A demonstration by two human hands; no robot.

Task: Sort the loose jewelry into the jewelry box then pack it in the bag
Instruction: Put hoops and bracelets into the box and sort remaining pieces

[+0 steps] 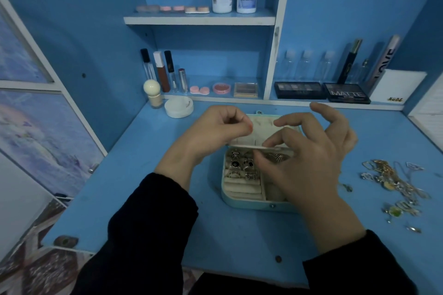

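From my remote seat, the left hand (213, 134) hangs over the blue desk (143, 175) at about ten o'clock of the jewelry box (244, 201). Its fingers are curled in tight with thumb and forefinger tips meeting, and I cannot tell whether they pinch anything. The box sits open at the desk's middle, its lid (261, 124) tipped back toward twelve o'clock. Dark and silver rings (242, 165) are tucked in the cushion rolls on its nine o'clock side. The right hand (309, 163) hovers over the three o'clock compartment with fingers bent and spread, thumb and a finger close around a blurred silver piece (275, 158). Whether they grip it I cannot tell. The loose jewelry (393, 182) lies tangled on the desk, well apart at three o'clock of the box.
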